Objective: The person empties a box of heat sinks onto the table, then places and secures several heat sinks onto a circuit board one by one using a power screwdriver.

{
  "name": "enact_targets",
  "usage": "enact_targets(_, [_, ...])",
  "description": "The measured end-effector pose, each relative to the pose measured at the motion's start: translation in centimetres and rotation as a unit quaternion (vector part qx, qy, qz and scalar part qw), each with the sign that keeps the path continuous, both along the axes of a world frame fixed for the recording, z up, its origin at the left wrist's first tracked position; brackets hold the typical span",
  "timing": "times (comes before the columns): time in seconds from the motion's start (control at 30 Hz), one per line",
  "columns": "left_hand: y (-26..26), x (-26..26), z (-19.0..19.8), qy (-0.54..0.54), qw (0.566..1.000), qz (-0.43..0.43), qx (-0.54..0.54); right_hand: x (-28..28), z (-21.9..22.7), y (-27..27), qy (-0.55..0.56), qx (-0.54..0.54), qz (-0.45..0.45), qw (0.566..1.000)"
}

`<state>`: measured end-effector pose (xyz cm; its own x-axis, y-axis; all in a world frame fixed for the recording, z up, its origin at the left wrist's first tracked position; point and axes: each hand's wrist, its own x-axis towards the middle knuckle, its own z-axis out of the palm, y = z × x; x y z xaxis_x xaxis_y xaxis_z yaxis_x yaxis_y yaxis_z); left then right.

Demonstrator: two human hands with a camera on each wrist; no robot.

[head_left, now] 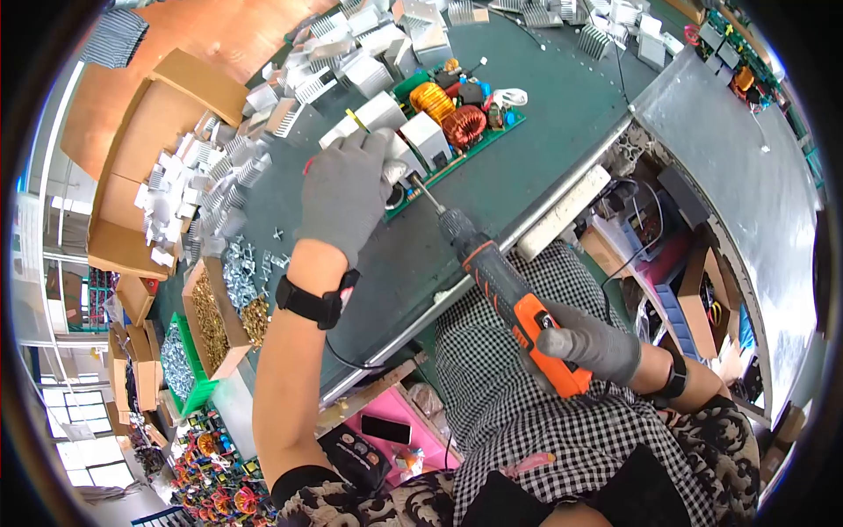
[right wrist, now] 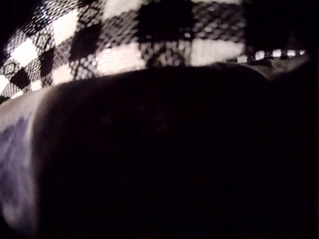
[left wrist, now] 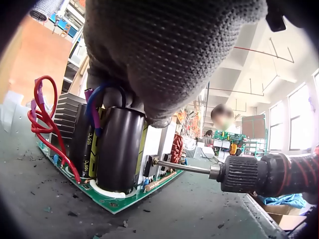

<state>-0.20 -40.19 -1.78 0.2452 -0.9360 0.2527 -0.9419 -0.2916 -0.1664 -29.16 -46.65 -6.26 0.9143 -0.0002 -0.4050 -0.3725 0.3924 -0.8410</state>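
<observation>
The gloved left hand [head_left: 345, 189] [left wrist: 169, 50] grips the parts on the near-left end of a green circuit board [head_left: 493, 141] [left wrist: 113, 204], its fingers bent over their tops. Black capacitors [left wrist: 119, 149], a grey finned heat sink [left wrist: 66, 117] and a looped red wire [left wrist: 36, 119] stand below that hand. In the gloved right hand [head_left: 595, 344] is an orange and black power screwdriver [head_left: 499, 283] [left wrist: 240, 174]. Its bit [head_left: 428, 195] [left wrist: 187, 167] touches a small black component at the board's near side. The right wrist view is mostly dark, with checked cloth [right wrist: 119, 55].
Loose silver heat sinks [head_left: 364, 75] lie behind and left of the board, some beside an open carton [head_left: 110, 206]. Boxes of brass-coloured [head_left: 209, 321] and silver screws [head_left: 177, 364] stand at the left. The bench edge [head_left: 439, 307] runs diagonally before the person; a phone [head_left: 386, 429] lies below.
</observation>
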Motion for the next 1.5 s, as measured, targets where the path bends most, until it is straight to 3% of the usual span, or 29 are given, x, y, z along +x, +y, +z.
enact_targets(0.2, [-0.3,-0.1,0.0,0.009,1.000,0.023,0.018,0.4,0.6,0.4,0.066,0.003,-0.010,0.998])
enact_targets(0.6, [-0.5,0.1,0.0,0.008,0.999,0.031,0.021,0.4,-0.5,0.8,0.014,0.056,-0.034,0.998])
enact_targets(0.63, [-0.5,0.1,-0.1,0.009,0.999,0.032,0.019,0.2,-0.7,0.3,0.019,0.100,-0.015,0.995])
enact_targets(0.87, [-0.3,-0.5,-0.1,0.020,0.998,0.063,0.011,-0.4,-1.7,-0.9,-0.018,0.088,0.023,0.996])
enact_targets(0.93, [0.2,-0.6,-0.5,-0.010,0.998,0.061,-0.010,-0.5,-2.1,-0.9,-0.016,0.060,0.021,0.998])
enact_targets(1.03, [2.8,-1.3,-0.7,0.103,0.978,0.034,-0.179,-2.0,-2.8,-2.5,0.034,0.080,0.057,0.995])
enact_targets(1.07, [4.1,-1.1,-0.7,0.093,0.978,0.046,-0.183,-2.6,-3.1,-3.0,0.049,0.077,0.056,0.994])
enact_targets(1.13, [6.9,0.1,-0.8,0.231,0.930,0.163,-0.235,-3.5,-3.8,-4.0,0.072,0.046,0.067,0.994])
enact_targets(1.2, [10.1,3.1,-2.1,0.228,0.906,0.282,-0.218,-3.8,-3.5,-4.8,0.080,0.027,0.080,0.993])
enact_targets(1.23, [11.4,4.1,-2.6,0.226,0.904,0.287,-0.220,-3.6,-3.3,-5.3,0.089,0.010,0.086,0.992])
enact_targets(1.3, [13.2,5.3,-3.0,0.203,0.879,0.413,-0.124,-2.9,-2.8,-5.7,0.094,-0.006,0.102,0.990])
enact_targets(1.4, [13.8,5.0,-3.2,0.192,0.856,0.474,-0.071,-1.9,-2.3,-5.8,0.111,-0.040,0.108,0.987])
enact_targets(1.5, [13.7,4.9,-3.6,0.128,0.887,0.439,-0.056,-1.8,-3.1,-5.5,0.097,-0.112,0.126,0.981])
